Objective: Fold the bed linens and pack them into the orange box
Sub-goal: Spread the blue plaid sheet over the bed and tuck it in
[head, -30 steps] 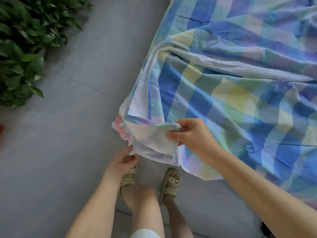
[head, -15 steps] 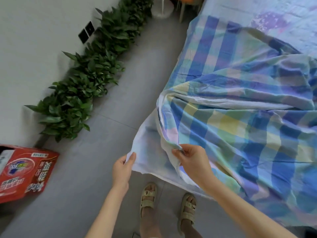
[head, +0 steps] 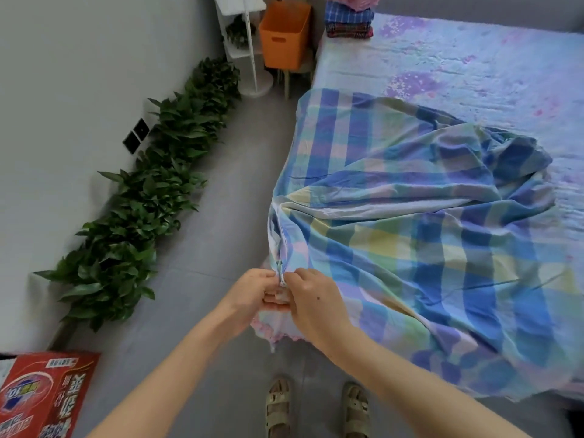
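The left hand [head: 252,292] and the right hand [head: 311,300] are right together, touching. Both pinch the same bunched-up corner of the checked sheet [head: 410,254]. The sheet is blue, yellow and green. It lies spread and crumpled over the near part of the bed [head: 474,74], and its edge hangs down by the hands. Below the hands, 2 sandals [head: 278,406] stand on the grey floor [head: 221,216]. A red box [head: 47,396] sits at the near left. Green plants [head: 151,200] line the wall. The orange box [head: 284,36] is far off, just beside the bed's far corner. A folded pile [head: 347,20] of linens rests on that corner.
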